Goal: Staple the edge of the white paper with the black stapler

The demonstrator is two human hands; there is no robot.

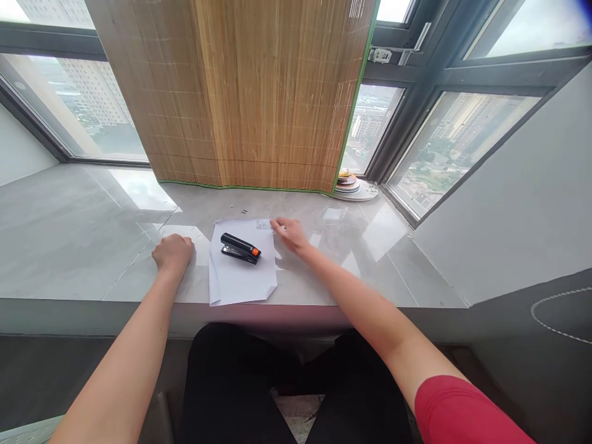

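A black stapler (240, 248) with an orange patch at one end lies aslant on white sheets of paper (243, 283). The sheets have a curled lower right corner and some print near the upper right one. My right hand (290, 234) is at that upper right corner, its thumb and fingers pinched together on the paper's edge. To the left of the sheets, my left hand (172, 251) rests on the ledge as a closed fist, and nothing shows in it. Two tiny dark bits (244, 211), perhaps staples, lie just beyond the paper.
The sheets lie on a pale tiled window ledge (69, 240). A bamboo blind (263, 92) hangs down to the back of the ledge. Stacked plates (355, 190) stand in the back right corner by the windows. My legs are below the front edge.
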